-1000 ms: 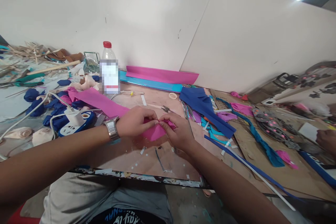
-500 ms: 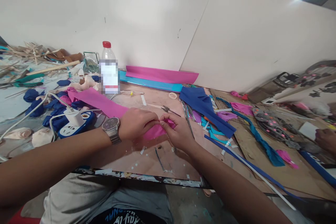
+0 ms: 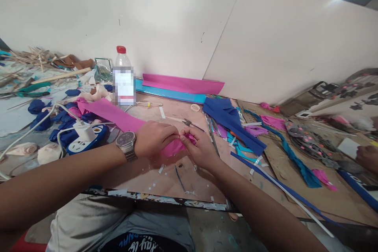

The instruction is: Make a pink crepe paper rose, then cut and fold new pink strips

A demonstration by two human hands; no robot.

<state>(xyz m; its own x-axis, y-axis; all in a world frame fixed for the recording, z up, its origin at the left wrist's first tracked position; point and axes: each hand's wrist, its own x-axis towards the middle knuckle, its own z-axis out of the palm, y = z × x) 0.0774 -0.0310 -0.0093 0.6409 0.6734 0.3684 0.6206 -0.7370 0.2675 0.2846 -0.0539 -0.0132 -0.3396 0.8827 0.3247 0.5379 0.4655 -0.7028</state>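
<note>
Over the middle of the table, a pink fabric strip [image 3: 175,148] is pinched between my two hands, which meet fingertip to fingertip. My left hand [image 3: 155,138], with a watch [image 3: 126,141] on its wrist, is closed on the strip from the left. From the right, my right hand [image 3: 201,147] grips it between thumb and fingers, and a bit of pink shows there. Another length of pink fabric [image 3: 113,115] runs back to the left behind my left hand. What the fingertips do exactly is partly hidden.
Behind my hands lie small pliers [image 3: 189,123] and a cream ring [image 3: 195,107]. A bottle [image 3: 121,57] stands behind a lit phone [image 3: 124,86]. Left is a blue power strip [image 3: 85,141] with cables; right, blue fabric [image 3: 236,122] and a white stick [image 3: 295,197]. A co-worker's hand [image 3: 367,156] is far right.
Both hands keep their pinch on the pink strip, almost unmoved. The whole view has shifted very slightly.
</note>
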